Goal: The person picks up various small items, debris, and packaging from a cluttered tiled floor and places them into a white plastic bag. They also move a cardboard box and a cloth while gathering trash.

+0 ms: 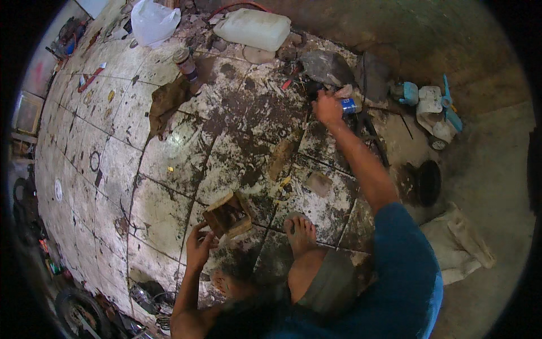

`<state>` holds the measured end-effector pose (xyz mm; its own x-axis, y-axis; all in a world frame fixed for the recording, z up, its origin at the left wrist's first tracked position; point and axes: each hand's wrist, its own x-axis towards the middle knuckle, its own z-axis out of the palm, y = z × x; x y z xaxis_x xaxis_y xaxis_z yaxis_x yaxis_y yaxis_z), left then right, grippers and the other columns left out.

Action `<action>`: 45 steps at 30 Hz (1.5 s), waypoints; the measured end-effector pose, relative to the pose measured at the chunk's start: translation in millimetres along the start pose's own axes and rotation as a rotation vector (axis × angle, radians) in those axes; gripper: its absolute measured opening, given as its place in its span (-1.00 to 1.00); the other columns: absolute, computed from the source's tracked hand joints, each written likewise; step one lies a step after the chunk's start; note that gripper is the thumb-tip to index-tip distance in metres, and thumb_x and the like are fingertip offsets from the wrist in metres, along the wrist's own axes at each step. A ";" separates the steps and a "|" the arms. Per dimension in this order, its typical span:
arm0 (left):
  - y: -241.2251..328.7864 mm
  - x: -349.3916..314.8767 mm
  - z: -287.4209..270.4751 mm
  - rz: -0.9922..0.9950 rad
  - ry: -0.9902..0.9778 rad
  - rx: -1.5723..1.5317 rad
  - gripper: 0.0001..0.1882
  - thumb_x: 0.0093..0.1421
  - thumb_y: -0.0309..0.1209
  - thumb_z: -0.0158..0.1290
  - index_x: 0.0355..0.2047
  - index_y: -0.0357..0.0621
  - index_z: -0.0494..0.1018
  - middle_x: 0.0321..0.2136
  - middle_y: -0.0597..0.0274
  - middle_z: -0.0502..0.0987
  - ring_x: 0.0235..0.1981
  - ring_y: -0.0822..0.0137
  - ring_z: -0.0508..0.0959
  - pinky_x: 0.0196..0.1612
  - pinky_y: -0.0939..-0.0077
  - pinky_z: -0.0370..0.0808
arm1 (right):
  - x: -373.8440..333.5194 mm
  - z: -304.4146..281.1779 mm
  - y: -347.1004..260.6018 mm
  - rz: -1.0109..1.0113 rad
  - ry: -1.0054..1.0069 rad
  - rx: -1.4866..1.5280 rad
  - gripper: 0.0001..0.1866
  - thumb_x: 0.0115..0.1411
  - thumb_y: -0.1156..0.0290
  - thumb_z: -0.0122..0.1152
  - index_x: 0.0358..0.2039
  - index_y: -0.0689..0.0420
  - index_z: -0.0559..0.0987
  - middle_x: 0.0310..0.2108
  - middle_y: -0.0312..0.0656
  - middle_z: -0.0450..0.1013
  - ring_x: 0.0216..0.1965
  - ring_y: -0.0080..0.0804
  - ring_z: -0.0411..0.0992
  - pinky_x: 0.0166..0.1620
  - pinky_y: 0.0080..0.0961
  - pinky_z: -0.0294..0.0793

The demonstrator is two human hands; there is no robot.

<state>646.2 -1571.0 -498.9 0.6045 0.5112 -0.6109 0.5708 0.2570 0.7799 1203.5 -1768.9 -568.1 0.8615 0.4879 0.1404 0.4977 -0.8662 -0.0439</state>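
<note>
My left hand [199, 246] is beside a small open wooden box [230, 216] on the dirty tiles, near my bare foot. Its fingers are loosely bent and apart; whether they touch the box's edge I cannot tell. My right arm stretches far forward and to the right. At its end my right hand [328, 108] has its fingers bent down at a dark clump near the wall, and what they grip is mostly hidden. Right next to that hand lies a blue can [348, 105]. A grey, dusty lump [326, 68] sits just beyond it.
A translucent jerrycan [254, 28] and a white plastic bag [155, 22] are at the back. A jar [185, 63] stands by a brown cloth [168, 103]. Along the right are a blue-and-white toy vehicle [432, 110], a black round container [428, 182] and a pale sack [457, 243].
</note>
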 end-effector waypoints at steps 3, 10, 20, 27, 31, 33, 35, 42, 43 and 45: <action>-15.6 1.3 -17.0 -0.024 0.031 0.029 -0.49 0.29 -0.35 0.12 0.19 -0.30 0.31 -0.17 -0.09 0.54 -0.31 0.22 0.64 -0.34 0.39 0.62 | 46.9 12.3 32.0 0.071 0.043 -0.131 -0.51 0.16 0.16 0.32 0.04 0.10 0.47 -0.02 0.00 0.45 -0.02 0.11 0.50 -0.06 -0.06 0.59; -33.3 -13.0 -29.5 -0.097 0.179 -0.039 -0.54 0.29 -0.35 0.12 0.13 -0.30 0.36 -0.24 -0.01 0.51 -0.37 0.26 0.61 -0.34 0.42 0.59 | 120.3 4.2 49.7 -0.193 -0.179 -0.276 -0.54 0.18 0.19 0.24 0.04 0.12 0.46 -0.08 0.02 0.53 -0.08 -0.03 0.57 -0.11 -0.11 0.60; -42.8 -20.8 -26.7 -0.201 0.279 -0.091 -0.58 0.29 -0.38 0.12 0.10 -0.32 0.38 -0.33 0.08 0.55 -0.40 0.29 0.61 -0.35 0.46 0.59 | 205.5 -106.0 147.4 0.284 0.352 -0.037 -0.57 0.19 0.06 0.20 -0.23 0.23 0.61 -0.22 0.20 0.57 -0.15 0.19 0.57 -0.05 0.00 0.56; -47.1 -12.4 -28.3 -0.156 0.266 -0.116 -0.58 0.30 -0.39 0.10 0.11 -0.32 0.36 -0.35 0.09 0.54 -0.41 0.29 0.61 -0.36 0.46 0.58 | 234.2 -140.7 184.0 0.488 0.310 0.168 -0.42 0.19 0.04 0.20 0.02 0.29 0.56 -0.12 0.18 0.57 -0.04 0.19 0.53 0.04 -0.04 0.50; -40.5 -19.9 -31.8 -0.184 0.297 -0.074 -0.57 0.30 -0.36 0.10 0.11 -0.32 0.36 -0.34 0.08 0.55 -0.38 0.27 0.63 -0.35 0.46 0.57 | 242.6 -121.9 180.5 0.607 0.474 0.236 -0.43 0.18 0.05 0.21 -0.02 0.33 0.55 -0.11 0.20 0.55 -0.02 0.18 0.51 0.06 -0.04 0.49; -41.1 -24.3 -33.5 -0.198 0.317 -0.079 -0.57 0.30 -0.35 0.11 0.11 -0.31 0.37 -0.34 0.08 0.55 -0.37 0.27 0.63 -0.34 0.46 0.57 | 236.5 -99.0 172.8 0.604 0.477 0.237 -0.48 0.18 0.06 0.19 -0.09 0.30 0.58 -0.11 0.20 0.56 -0.03 0.21 0.52 0.05 -0.01 0.50; -42.4 -24.0 -28.6 -0.190 0.309 -0.094 -0.57 0.30 -0.35 0.11 0.11 -0.30 0.37 -0.33 0.08 0.56 -0.36 0.27 0.64 -0.33 0.46 0.56 | 227.5 -74.4 175.7 0.432 0.490 0.121 -0.46 0.20 0.05 0.18 -0.05 0.30 0.56 -0.10 0.18 0.55 -0.02 0.19 0.51 0.06 -0.02 0.49; -51.0 -35.5 -35.4 -0.186 0.291 -0.090 -0.58 0.29 -0.35 0.12 0.11 -0.27 0.40 -0.29 0.10 0.58 -0.32 0.32 0.61 -0.30 0.45 0.57 | 152.6 3.6 40.3 -0.105 0.068 0.278 -0.50 0.27 0.09 0.15 0.01 0.26 0.50 -0.04 0.18 0.49 -0.05 0.16 0.50 0.01 -0.01 0.48; -49.0 -39.4 -36.1 -0.198 0.301 -0.081 -0.59 0.30 -0.36 0.12 0.11 -0.27 0.40 -0.29 0.09 0.58 -0.32 0.32 0.61 -0.30 0.45 0.57 | 143.2 5.8 12.0 -0.156 -0.016 0.279 -0.53 0.27 0.12 0.15 0.01 0.24 0.51 -0.03 0.17 0.48 -0.06 0.16 0.50 0.00 -0.01 0.49; -42.2 -33.5 -32.9 -0.206 0.293 -0.075 -0.60 0.30 -0.38 0.11 0.10 -0.26 0.41 -0.29 0.09 0.58 -0.33 0.32 0.61 -0.29 0.45 0.57 | 123.4 -5.6 -35.6 -0.263 -0.049 0.275 -0.59 0.26 0.18 0.16 0.01 0.19 0.52 -0.06 0.13 0.48 -0.08 0.14 0.50 -0.03 -0.04 0.49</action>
<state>583.7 -1572.0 -506.9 0.2903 0.6528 -0.6997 0.6149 0.4330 0.6591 1291.5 -1678.4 -543.6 0.7011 0.7002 0.1348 0.7051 -0.6526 -0.2773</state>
